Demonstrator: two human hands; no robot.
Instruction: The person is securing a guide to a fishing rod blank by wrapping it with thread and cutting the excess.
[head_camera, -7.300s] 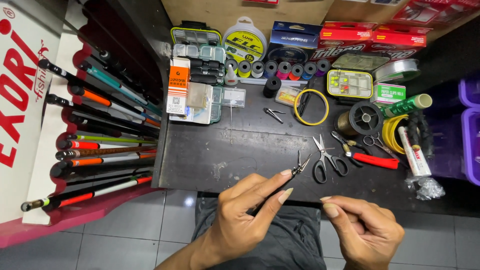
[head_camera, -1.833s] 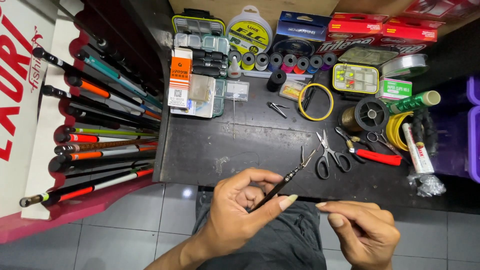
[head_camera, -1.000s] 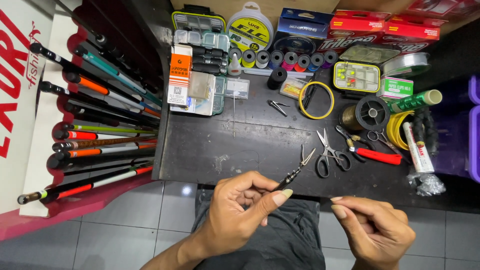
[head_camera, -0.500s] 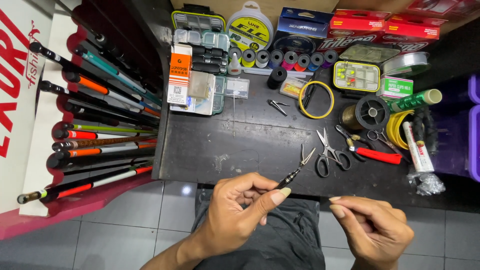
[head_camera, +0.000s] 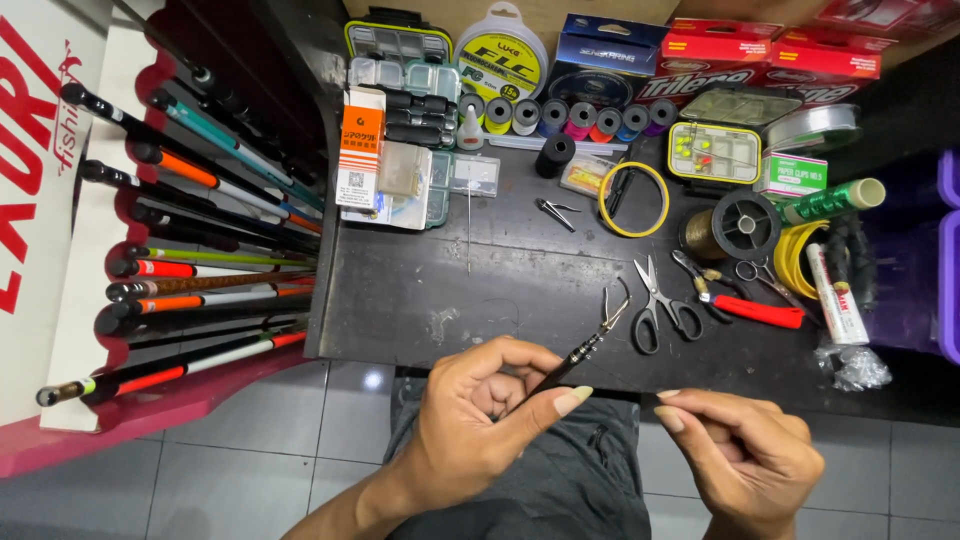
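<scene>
My left hand (head_camera: 480, 420) grips a thin black tool (head_camera: 585, 345) with a metal hooked tip that points up and right over the front edge of the black table (head_camera: 400, 290). My right hand (head_camera: 745, 450) is just to the right, below the table edge, with thumb and forefinger pinched together; whether a fine line runs between them is too small to tell. Black-handled scissors (head_camera: 657, 305) lie on the table just beyond the tool's tip.
Red-handled pliers (head_camera: 740, 300), small scissors (head_camera: 765, 278), a line spool (head_camera: 738, 222), a yellow ring (head_camera: 633, 198), tackle boxes (head_camera: 715, 150) and thread spools (head_camera: 560, 115) crowd the table's back and right. A rack of fishing rods (head_camera: 190, 250) stands at the left. Grey floor tiles lie below.
Over the last seconds the hooked tool has stayed in my left hand, shifting slightly. My right hand stays pinched beside it with small finger movements.
</scene>
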